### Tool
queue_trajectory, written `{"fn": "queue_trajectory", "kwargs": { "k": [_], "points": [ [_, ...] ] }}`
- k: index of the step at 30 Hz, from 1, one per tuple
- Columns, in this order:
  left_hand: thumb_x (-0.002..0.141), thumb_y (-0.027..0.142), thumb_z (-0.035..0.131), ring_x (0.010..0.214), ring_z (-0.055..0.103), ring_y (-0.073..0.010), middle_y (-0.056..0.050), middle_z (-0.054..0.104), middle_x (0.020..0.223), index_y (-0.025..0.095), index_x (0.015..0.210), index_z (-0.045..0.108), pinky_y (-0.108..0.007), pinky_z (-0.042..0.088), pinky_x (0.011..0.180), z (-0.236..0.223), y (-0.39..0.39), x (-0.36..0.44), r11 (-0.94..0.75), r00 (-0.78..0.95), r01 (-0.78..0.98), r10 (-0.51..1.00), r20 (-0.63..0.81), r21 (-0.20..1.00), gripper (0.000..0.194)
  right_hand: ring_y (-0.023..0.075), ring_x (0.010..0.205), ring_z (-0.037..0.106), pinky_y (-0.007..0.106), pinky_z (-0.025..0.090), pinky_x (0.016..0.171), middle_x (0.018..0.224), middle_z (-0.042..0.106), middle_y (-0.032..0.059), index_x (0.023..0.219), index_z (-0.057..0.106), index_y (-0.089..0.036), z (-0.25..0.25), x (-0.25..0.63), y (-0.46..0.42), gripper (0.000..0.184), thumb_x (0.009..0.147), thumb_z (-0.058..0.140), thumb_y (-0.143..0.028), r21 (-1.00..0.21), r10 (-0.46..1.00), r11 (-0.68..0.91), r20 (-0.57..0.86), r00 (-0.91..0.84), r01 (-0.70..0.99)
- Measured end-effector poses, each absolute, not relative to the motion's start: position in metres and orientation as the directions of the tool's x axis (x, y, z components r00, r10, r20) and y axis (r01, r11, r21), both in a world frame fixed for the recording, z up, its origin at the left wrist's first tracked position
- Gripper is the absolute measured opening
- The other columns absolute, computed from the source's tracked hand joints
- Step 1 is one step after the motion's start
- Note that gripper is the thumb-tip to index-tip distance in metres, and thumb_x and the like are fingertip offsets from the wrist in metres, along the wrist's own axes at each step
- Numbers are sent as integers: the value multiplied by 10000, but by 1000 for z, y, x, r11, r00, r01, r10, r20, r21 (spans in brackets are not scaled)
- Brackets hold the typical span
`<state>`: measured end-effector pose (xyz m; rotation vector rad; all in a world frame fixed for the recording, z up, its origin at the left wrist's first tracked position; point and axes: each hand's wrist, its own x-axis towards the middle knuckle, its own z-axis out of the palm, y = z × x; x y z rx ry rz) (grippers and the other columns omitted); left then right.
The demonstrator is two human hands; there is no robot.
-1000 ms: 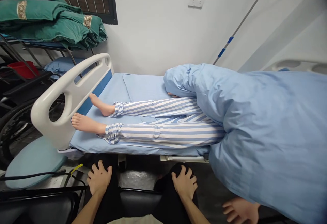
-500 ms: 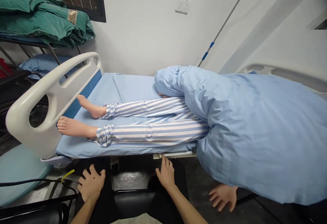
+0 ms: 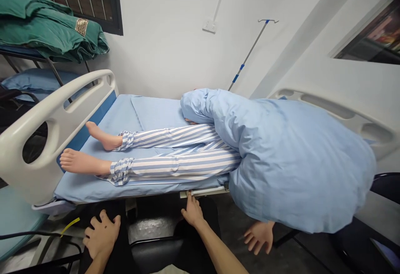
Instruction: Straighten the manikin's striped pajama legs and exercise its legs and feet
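Beside the bed's near edge: left hand (image 3: 101,234) open, resting on black-trousered thigh (image 3: 123,240); right hand (image 3: 193,212), newly lifted off the thigh, open, fingertips (image 3: 189,197) touching metal bar (image 3: 203,191) under blue-sheeted mattress (image 3: 93,190), no grip.

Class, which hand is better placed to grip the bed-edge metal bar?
Right, likely: the right hand is at the metal bar; the left hand lies farther off on a thigh.

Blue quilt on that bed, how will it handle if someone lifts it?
The blue quilt will probably be floppy: it slumps in soft folds with no stiff shape. It looks thick and puffy, so likely bulky but fairly light for its size. Much of it droops past the edge of the mattress, so it may slide off if tugged.
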<state>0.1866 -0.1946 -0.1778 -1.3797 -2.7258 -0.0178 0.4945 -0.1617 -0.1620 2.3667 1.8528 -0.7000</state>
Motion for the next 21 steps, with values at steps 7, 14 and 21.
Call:
{"fn": "queue_trajectory", "kwargs": {
  "k": [7, 14, 21],
  "points": [
    [812, 485, 340, 947, 465, -333, -173, 476, 1151, 151, 1258, 439, -422, 345, 739, -182, -197, 181, 574, -567, 818, 815, 124, -32, 566, 203, 812, 654, 294, 463, 778, 838, 678, 79, 1446, 90, -109, -157, 513, -172, 762, 774, 433, -218, -418, 887, -333, -444, 129, 845],
    [801, 465, 342, 957, 474, -342, -186, 477, 1168, 143, 1240, 453, -438, 352, 740, -178, -198, 187, 583, -572, 812, 807, 147, -39, 555, 154, 527, 640, 237, 502, 593, 527, 619, -10, 1443, 5, -91, -164, 519, -168, 823, 737, 421, -163, -521, 806, -430, -589, 54, 737],
    [837, 501, 257, 919, 489, -328, -165, 484, 1134, 141, 1256, 438, -408, 349, 728, -181, -199, 186, 569, -548, 815, 818, 177, -107, 581, 143, 427, 582, 277, 518, 459, 517, 584, -22, 1440, -56, -112, -160, 522, -157, 880, 718, 446, -146, -496, 715, -530, -698, 48, 688]
  ]
}}
